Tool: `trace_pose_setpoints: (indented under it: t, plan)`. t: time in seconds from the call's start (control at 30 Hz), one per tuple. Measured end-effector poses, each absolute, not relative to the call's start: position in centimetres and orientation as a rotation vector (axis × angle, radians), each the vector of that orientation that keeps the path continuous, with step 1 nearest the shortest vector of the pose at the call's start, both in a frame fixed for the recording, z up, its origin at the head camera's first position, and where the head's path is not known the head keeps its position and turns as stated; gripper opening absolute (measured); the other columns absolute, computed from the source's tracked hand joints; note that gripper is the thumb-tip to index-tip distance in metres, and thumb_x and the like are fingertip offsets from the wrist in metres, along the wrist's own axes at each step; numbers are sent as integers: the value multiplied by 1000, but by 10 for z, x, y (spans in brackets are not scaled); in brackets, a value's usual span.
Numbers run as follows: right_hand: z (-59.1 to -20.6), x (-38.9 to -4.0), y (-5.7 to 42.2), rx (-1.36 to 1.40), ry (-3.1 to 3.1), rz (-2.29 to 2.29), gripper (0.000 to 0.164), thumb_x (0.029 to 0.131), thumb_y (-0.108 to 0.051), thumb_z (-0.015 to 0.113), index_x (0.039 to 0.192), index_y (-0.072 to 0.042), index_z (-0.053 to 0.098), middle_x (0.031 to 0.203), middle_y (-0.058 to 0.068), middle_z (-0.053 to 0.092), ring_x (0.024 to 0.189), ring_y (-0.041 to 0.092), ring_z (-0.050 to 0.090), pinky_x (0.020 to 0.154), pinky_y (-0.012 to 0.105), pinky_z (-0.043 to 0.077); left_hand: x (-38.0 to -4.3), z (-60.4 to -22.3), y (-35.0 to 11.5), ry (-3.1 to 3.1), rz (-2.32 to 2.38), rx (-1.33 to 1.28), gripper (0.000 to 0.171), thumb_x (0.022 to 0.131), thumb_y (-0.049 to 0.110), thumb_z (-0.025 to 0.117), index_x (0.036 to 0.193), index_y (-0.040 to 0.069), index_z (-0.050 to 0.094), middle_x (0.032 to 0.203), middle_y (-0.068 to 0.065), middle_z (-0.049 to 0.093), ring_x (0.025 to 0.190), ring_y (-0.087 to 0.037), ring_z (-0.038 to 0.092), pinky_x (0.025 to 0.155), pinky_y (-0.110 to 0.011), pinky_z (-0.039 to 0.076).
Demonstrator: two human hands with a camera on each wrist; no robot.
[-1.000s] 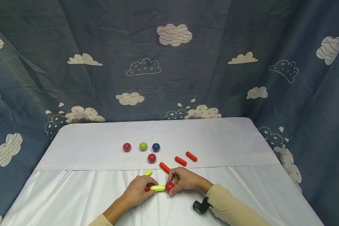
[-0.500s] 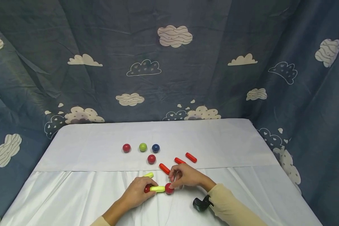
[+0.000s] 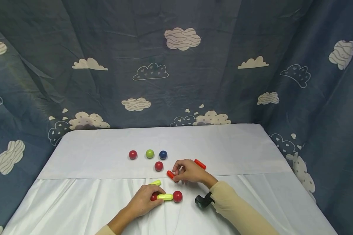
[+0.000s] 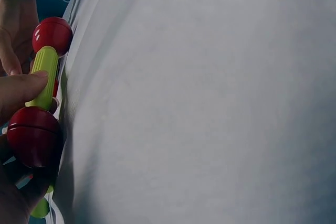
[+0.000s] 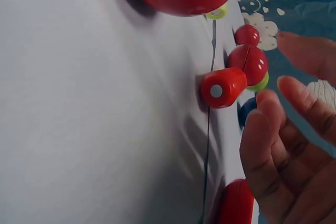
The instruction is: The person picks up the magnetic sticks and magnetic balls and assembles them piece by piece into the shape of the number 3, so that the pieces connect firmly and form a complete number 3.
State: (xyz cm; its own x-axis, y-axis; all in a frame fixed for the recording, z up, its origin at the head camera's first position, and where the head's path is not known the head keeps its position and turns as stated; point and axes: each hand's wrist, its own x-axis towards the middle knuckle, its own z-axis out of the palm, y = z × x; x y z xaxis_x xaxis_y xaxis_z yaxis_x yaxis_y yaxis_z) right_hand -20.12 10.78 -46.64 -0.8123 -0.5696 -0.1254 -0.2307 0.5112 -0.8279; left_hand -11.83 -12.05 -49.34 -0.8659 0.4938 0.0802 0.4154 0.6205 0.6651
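Observation:
My left hand pinches a yellow-green rod between thumb and fingers. A red ball sits at the rod's right end and another red ball at its left end, partly under my fingers. My right hand hovers over the near red rod; in the right wrist view its thumb and fingers stand apart from that rod, which shows a pale round disc on its end. A second yellow-green rod lies just beyond my left hand, partly covered.
Farther back lie a red ball, a green ball, a blue ball and one more red ball. Another red rod rests behind my right hand. A white cloth covers the table, with a cloud-patterned curtain behind.
My right hand has let go of the red ball at the rod's right end and moved away from me to the near red rod. My left hand has stayed in place.

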Motion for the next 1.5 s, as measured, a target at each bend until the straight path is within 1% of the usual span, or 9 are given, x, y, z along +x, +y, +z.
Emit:
trace_pose_setpoints:
  t: [0.13, 0.3, 0.43, 0.6, 0.9, 1.07, 1.33, 1.4, 1.5]
  plan:
    - [-464, -205, 102, -648, 2372, -1188, 25, 76, -5, 80, 93, -5, 62, 84, 6, 59, 58, 12, 53, 52, 27, 50, -119, -492, -119, 2704, 1075, 771, 17, 81, 19, 77, 96, 16, 72, 94, 8, 68, 87, -7, 56, 81, -33, 46]
    - [-465, -210, 98, -625, 2419, -1097, 27, 74, -5, 81, 93, -8, 61, 82, 6, 58, 59, 13, 53, 51, 26, 48, -121, -492, -118, 2685, 1061, 762, 18, 80, 19, 78, 97, 17, 71, 96, 8, 68, 90, -7, 57, 84, -34, 46]
    - [-468, -212, 94, -601, 2447, -1020, 30, 74, -8, 82, 94, -12, 61, 82, 3, 57, 66, 14, 52, 55, 24, 46, -121, -492, -117, 2675, 1062, 764, 18, 79, 19, 78, 96, 17, 71, 96, 8, 68, 89, -6, 57, 82, -33, 46]
    - [-472, -212, 90, -583, 2473, -965, 32, 73, -11, 83, 95, -14, 61, 83, 1, 56, 75, 15, 51, 62, 25, 43, -120, -493, -116, 2684, 1062, 779, 18, 79, 19, 78, 96, 17, 71, 95, 7, 68, 91, -8, 58, 83, -33, 46]
    - [-473, -210, 88, -568, 2514, -912, 29, 74, -10, 81, 97, -14, 64, 78, 0, 54, 72, 13, 49, 59, 24, 41, -118, -494, -114, 2672, 1076, 767, 17, 80, 18, 78, 96, 18, 71, 95, 9, 68, 88, -4, 55, 82, -32, 46]
    - [-472, -210, 87, -571, 2532, -910, 25, 75, -8, 79, 95, -14, 66, 77, -1, 55, 71, 13, 50, 60, 24, 42, -118, -493, -114, 2688, 1078, 758, 18, 79, 18, 78, 96, 17, 71, 95, 7, 69, 89, -6, 57, 83, -33, 46]
    - [-477, -208, 91, -510, 2479, -1092, 20, 81, -6, 72, 99, -10, 66, 80, 2, 57, 61, 13, 55, 54, 25, 47, -119, -493, -116, 2691, 1049, 701, 18, 79, 19, 78, 96, 17, 71, 97, 7, 69, 91, -8, 56, 86, -37, 46]
    - [-479, -206, 94, -498, 2462, -1156, 21, 81, -6, 72, 101, -9, 66, 81, 3, 57, 60, 14, 56, 53, 26, 48, -120, -493, -117, 2695, 1045, 692, 18, 79, 20, 78, 96, 17, 71, 97, 6, 69, 91, -8, 57, 86, -36, 46]
    - [-480, -203, 98, -455, 2435, -1250, 23, 81, -7, 73, 103, -8, 66, 84, 3, 58, 65, 14, 55, 54, 26, 48, -120, -493, -117, 2693, 1041, 680, 18, 79, 20, 78, 95, 18, 71, 96, 7, 68, 88, -7, 56, 83, -35, 46]
